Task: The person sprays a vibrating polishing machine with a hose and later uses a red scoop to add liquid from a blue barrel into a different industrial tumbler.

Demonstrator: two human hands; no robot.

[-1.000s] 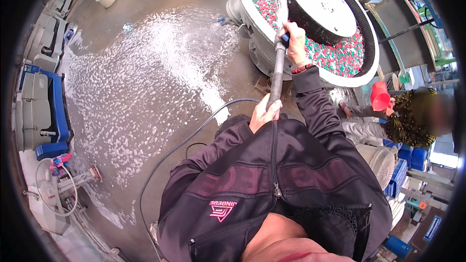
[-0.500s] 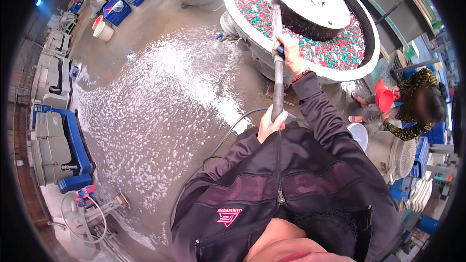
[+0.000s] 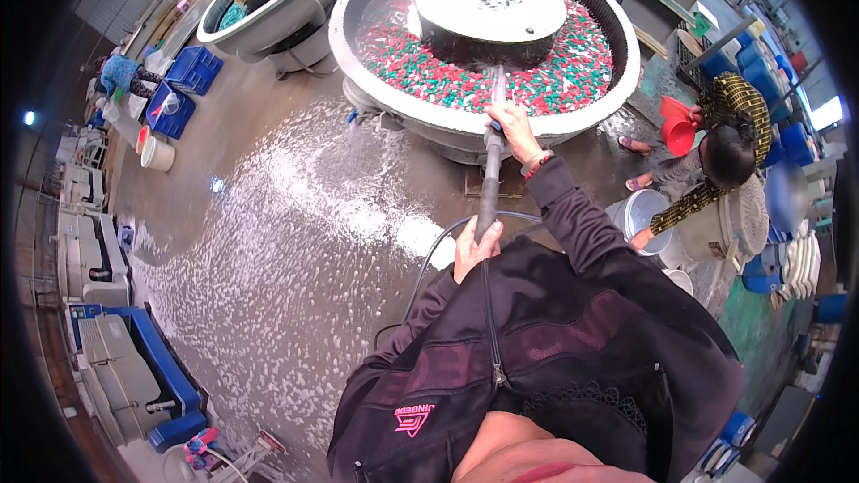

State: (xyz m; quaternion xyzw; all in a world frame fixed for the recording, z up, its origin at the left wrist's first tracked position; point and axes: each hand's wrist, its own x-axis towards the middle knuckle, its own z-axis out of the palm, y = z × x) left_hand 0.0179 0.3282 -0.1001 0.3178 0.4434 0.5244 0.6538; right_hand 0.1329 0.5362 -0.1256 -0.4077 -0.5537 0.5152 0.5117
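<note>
A grey hose wand (image 3: 489, 183) stretches forward from my waist over a large round bowl (image 3: 630, 63). My left hand (image 3: 474, 249) is wrapped round its near end. Farther along, my right hand (image 3: 514, 130) grips it beside a small blue valve handle. A jet of water (image 3: 498, 83) leaves the far end and strikes in front of the bowl's central drum (image 3: 492, 2), which has a white lid. Many small red, green and white pieces (image 3: 412, 76) fill the ring around the drum. Behind my left hand a thin dark hose (image 3: 428, 259) curves away.
Wet, foamy floor (image 3: 259, 268) spreads to my left. At right a co-worker (image 3: 729, 156) bends with a red scoop (image 3: 677, 132) over a pale bucket (image 3: 649, 215). A second bowl (image 3: 318, 13), blue crates (image 3: 170, 112), a white bucket (image 3: 157, 154) and grey-blue machines (image 3: 125, 367) stand around.
My view has turned, shifting the bowl left and lower in it. The jet has swung from the drum's left side to its front. The co-worker's near hand has moved to the pale bucket.
</note>
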